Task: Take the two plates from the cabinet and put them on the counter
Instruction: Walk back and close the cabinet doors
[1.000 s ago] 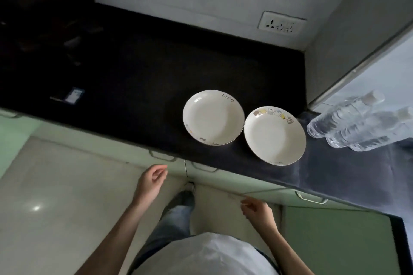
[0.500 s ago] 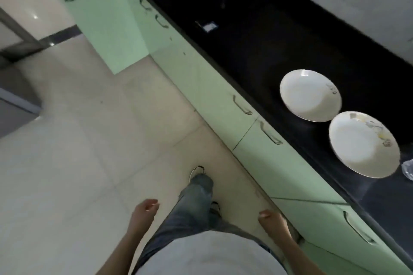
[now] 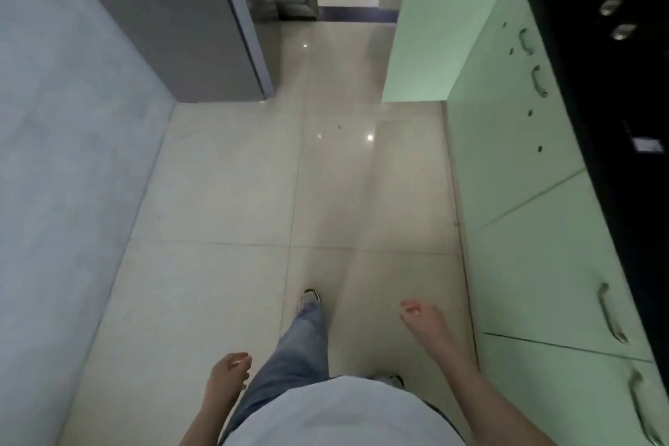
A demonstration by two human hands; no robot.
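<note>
glossy tiled floor, matt green cabinets, metal handles, denim trouser leg

Pale grey shirt, blue jeans, white sneakers, bare forearms.

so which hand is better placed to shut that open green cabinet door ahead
Right, probably: the right hand hangs empty on the side of the open cabinet door; the left hand, also empty, is toward the wall.

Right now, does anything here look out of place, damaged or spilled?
One thing: a green cabinet door ahead stands swung open across the walkway, while the other doors under the counter are shut. The floor shows no spill. The left hand and right hand hold nothing.
</note>
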